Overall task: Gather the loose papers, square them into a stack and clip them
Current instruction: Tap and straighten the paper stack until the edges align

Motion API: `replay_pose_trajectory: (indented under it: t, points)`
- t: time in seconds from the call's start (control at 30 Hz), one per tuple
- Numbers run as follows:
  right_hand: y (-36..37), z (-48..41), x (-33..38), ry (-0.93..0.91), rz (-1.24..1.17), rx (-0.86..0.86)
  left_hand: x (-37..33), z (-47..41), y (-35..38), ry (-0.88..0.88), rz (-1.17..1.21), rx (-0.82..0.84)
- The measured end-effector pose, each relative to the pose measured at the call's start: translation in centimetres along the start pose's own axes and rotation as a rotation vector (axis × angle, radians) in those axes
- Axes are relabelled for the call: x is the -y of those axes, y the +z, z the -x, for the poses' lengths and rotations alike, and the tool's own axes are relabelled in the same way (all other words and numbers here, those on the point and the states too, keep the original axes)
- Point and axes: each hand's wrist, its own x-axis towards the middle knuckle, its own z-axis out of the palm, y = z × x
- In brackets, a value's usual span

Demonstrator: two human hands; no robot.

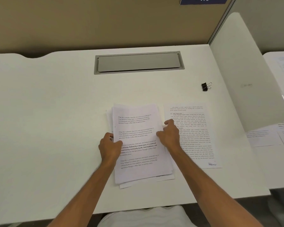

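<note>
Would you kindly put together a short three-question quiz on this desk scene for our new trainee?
1. True or false: the binder clip is already on the paper stack.
2. Which hand lies nearer the single loose sheet? A) left hand B) right hand
3. Fill in: the stack's edges are ___ (squared / uneven).

Key: 1. False; the clip sits on the desk, apart from the papers. 2. B. 3. Uneven; lower sheets stick out at the bottom and left.

Bright, even overhead light, faint shadows, wide-angle bending and softness at edges
</note>
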Motion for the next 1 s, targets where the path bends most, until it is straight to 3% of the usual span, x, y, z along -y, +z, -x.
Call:
replay_pose_trajectory:
  t: [0.53, 0.77, 1.0]
  points:
    - [-0.2, -0.2, 1.2, 0.172, -0.091, -0.062, 0.5, -4.1, 0.1, -0.232, 0.333, 0.092]
    - [0.1, -1.6, 0.7, 0.276, -0.206, -0.004, -0.9, -2.1, -1.2, -0.162, 0.341, 0.241]
    - [0.1, -1.1, 0.3, 0.184, -0.166, 0.027, -0.6, -1.9, -1.5, 0.032, 0.296, 0.218]
